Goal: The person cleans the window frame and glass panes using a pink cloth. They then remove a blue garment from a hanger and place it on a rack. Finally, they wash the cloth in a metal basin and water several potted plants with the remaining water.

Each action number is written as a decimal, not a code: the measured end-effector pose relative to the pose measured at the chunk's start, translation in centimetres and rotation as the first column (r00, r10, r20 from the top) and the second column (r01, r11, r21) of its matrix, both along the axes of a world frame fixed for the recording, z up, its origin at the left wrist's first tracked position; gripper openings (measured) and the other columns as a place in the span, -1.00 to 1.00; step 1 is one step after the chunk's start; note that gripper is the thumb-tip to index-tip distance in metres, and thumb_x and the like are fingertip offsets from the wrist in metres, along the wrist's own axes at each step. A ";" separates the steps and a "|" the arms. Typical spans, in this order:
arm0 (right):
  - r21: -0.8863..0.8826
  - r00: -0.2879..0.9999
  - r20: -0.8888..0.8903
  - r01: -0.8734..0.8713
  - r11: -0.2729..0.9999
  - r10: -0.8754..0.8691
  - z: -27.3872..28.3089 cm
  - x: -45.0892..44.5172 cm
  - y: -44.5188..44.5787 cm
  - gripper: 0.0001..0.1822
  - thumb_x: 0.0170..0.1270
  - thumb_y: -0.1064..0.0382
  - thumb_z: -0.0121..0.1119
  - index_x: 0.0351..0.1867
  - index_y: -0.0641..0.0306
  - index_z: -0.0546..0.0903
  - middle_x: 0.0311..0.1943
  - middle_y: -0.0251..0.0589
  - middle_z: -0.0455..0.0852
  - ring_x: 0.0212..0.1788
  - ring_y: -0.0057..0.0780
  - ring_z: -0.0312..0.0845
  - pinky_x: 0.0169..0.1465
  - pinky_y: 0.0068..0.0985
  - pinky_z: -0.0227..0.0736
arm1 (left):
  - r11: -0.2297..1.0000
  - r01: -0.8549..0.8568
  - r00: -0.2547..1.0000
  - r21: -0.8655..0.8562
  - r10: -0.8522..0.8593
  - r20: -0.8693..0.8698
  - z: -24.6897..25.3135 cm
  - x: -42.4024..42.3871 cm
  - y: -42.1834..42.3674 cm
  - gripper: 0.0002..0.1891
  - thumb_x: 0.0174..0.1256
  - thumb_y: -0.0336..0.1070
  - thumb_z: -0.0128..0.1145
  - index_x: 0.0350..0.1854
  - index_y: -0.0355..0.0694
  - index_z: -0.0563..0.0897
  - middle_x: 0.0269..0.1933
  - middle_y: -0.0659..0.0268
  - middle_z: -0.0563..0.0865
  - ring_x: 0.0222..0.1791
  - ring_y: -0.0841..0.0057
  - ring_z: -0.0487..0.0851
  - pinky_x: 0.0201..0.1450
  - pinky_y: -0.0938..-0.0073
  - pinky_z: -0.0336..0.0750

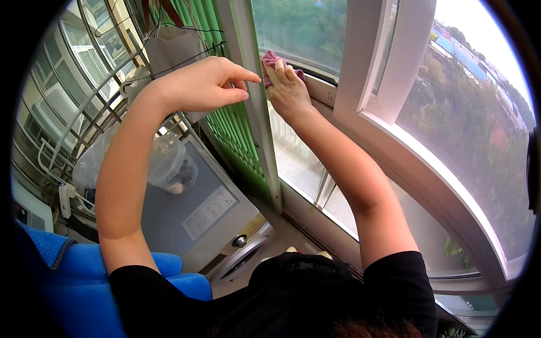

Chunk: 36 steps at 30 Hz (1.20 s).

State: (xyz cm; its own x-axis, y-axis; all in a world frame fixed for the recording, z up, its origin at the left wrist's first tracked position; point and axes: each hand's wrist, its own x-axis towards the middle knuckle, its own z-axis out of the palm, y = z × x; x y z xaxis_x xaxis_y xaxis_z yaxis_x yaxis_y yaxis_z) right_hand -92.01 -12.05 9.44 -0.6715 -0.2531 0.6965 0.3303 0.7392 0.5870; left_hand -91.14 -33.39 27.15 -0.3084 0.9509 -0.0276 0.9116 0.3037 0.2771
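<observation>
My right hand [290,94] presses a crumpled pink cloth [269,56] into the corner where the lower rail [322,91] of a sliding window meets an upright frame post [246,46]. Its fingers lie over the cloth and hide part of it. Above that rail is the glass pane [300,27], with blurred greenery behind it. My left hand [211,82] is raised beside the post, holding nothing. Its index finger points towards the post and the thumb stands apart; whether the fingertip touches the post cannot be told.
Green slats [236,135] run down left of the post. Below my left arm stands a washing machine [169,219] with a clear plastic tub [167,158] on top. Blue padded fabric [80,287] lies at lower left. A pale bag [173,48] hangs near metal window bars [91,99].
</observation>
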 end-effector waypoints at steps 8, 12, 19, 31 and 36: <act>-0.184 0.996 0.087 -0.015 0.983 0.031 -0.3 11.0 -2.9 -0.65 0.15 0.24 0.09 -0.09 0.37 0.71 0.15 0.01 0.60 0.19 -0.10 0.37 0.16 -0.33 0.30 | 0.997 -0.062 0.998 0.036 0.063 -0.014 -0.7 -2.4 -2.1 -0.57 0.38 -0.35 0.13 0.30 -0.24 0.55 -0.12 0.22 0.75 -0.18 0.57 0.64 -0.06 0.50 0.55; -0.305 0.978 -0.069 -0.207 0.930 0.196 1.7 13.0 -3.4 -0.74 0.10 0.30 0.16 -0.16 0.28 0.69 0.22 -0.13 0.56 0.19 -0.17 0.39 0.17 -0.32 0.35 | 0.998 -0.035 0.993 0.059 0.041 -0.109 -0.8 -3.0 -0.8 -0.58 0.39 -0.35 0.13 0.29 -0.25 0.55 -0.09 0.19 0.76 -0.17 0.54 0.66 -0.05 0.48 0.55; -0.151 0.984 -0.128 -0.147 0.978 0.128 3.0 18.3 -0.1 -0.71 0.03 0.29 0.20 -0.17 0.15 0.73 0.31 -0.34 0.46 0.30 -0.24 0.30 0.26 -0.33 0.26 | 0.977 0.197 0.972 0.081 -0.184 -0.149 -1.5 0.6 0.1 -0.60 0.34 -0.41 0.13 0.23 -0.31 0.57 -0.12 0.07 0.77 -0.11 0.32 0.74 -0.04 0.38 0.59; 0.068 0.933 -0.290 -0.204 0.977 0.215 18.5 18.1 1.0 -0.77 -0.01 0.26 0.21 -0.28 0.18 0.74 0.16 -0.32 0.52 0.24 -0.22 0.31 0.22 -0.34 0.37 | 0.772 0.484 0.830 0.412 -0.257 -0.494 6.0 6.0 2.3 -0.69 0.29 -0.42 0.17 0.09 -0.25 0.67 -0.14 0.08 0.76 -0.21 0.20 0.73 -0.13 0.36 0.60; -0.023 0.945 -0.020 -0.328 0.945 0.327 17.9 21.6 1.7 -0.91 -0.05 0.26 0.26 -0.47 0.15 0.71 -0.03 -0.36 0.63 0.09 -0.28 0.41 0.18 -0.36 0.43 | 0.540 0.602 0.754 0.588 -0.142 -0.642 8.3 5.8 2.0 -0.68 0.21 -0.58 0.16 0.02 -0.27 0.69 -0.08 0.15 0.78 -0.09 0.27 0.75 0.01 0.38 0.63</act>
State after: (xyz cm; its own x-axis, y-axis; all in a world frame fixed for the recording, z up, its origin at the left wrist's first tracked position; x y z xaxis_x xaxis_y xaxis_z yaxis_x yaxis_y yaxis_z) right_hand -70.38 -10.32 27.34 -0.5437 -0.4392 0.7152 0.0764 0.8227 0.5633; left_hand -85.29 -31.36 35.47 0.3331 0.5800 0.7434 0.9428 -0.1953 -0.2700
